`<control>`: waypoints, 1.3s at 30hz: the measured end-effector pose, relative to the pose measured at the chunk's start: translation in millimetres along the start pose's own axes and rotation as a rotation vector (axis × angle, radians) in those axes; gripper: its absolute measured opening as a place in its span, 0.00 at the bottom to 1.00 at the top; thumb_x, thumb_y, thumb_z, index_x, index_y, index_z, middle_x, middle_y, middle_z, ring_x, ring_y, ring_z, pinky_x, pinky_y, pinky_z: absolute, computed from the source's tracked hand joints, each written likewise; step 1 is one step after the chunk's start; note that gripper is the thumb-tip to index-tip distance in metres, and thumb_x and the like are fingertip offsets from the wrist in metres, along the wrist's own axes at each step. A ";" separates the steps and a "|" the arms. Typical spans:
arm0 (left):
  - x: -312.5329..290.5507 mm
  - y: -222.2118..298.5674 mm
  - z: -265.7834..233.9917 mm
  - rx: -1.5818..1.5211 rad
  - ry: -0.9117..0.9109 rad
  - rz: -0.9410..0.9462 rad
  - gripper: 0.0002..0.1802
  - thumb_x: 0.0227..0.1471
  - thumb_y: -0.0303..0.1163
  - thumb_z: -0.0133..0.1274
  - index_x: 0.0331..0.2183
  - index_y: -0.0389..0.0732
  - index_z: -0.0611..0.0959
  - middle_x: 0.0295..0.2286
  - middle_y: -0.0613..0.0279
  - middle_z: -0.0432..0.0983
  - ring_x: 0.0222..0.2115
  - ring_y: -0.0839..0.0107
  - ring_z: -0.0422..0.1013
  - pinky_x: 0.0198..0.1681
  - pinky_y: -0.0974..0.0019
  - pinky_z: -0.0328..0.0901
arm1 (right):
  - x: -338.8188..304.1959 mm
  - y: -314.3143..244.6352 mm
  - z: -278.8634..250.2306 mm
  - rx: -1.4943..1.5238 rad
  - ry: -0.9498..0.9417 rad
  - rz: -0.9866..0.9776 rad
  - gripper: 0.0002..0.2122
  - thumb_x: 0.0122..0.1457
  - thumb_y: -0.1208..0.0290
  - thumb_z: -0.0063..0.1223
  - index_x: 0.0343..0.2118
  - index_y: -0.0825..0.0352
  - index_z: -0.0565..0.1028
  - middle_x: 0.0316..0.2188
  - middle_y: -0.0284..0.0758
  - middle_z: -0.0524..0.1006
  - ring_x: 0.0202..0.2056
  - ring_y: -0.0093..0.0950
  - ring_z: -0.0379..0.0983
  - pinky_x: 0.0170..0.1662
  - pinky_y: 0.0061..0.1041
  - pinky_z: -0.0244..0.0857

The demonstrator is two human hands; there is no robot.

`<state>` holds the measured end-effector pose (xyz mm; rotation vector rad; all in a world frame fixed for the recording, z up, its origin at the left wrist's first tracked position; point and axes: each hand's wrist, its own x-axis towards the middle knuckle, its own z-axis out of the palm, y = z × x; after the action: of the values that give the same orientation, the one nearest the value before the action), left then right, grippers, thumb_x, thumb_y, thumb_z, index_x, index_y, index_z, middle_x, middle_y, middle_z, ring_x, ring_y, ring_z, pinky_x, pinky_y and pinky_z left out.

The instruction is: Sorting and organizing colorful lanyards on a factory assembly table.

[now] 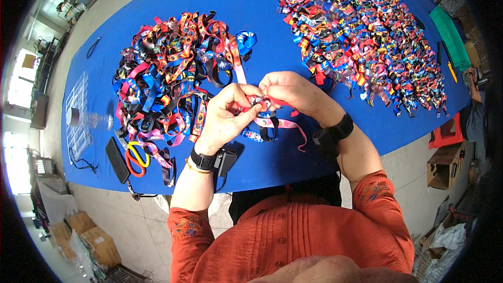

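Observation:
Over the near middle of the blue table [288, 165], my left hand [222, 118] and my right hand [293, 90] meet with fingertips pinched. Between them is a red printed ribbon strap [258, 101] with a dark patch, mostly covered by the fingers. Pink and black ribbon straps [273, 123] lie just below my hands, one pink end trailing to the right. Close to my left hand is a loose heap of printed ribbon straps [173, 73]. One orange strap [230, 47] runs from the heap toward my fingers.
A much larger heap of ribbon loops [361, 36] covers the far right. Scissors [137, 160], a dark flat case [116, 160], a clear bottle [97, 121] and a white wire grid [77, 102] lie left. At the right edge are a green tray [450, 36] and yellow cutter [451, 72].

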<state>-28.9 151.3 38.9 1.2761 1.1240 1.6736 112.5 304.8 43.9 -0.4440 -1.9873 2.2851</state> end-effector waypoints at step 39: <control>2.0 -6.6 -11.8 0.513 0.143 0.042 0.10 0.44 0.20 0.64 0.26 0.39 0.77 0.28 0.66 0.72 0.31 0.74 0.70 0.39 0.69 0.65 | 5.0 7.5 3.2 -0.073 0.388 -0.291 0.05 0.65 0.70 0.48 0.35 0.66 0.70 0.27 0.24 0.70 0.29 0.11 0.63 0.31 0.16 0.61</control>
<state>-40.5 153.0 31.9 1.5104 1.6995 1.5800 107.8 301.9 36.1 -0.5188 -1.8075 1.8000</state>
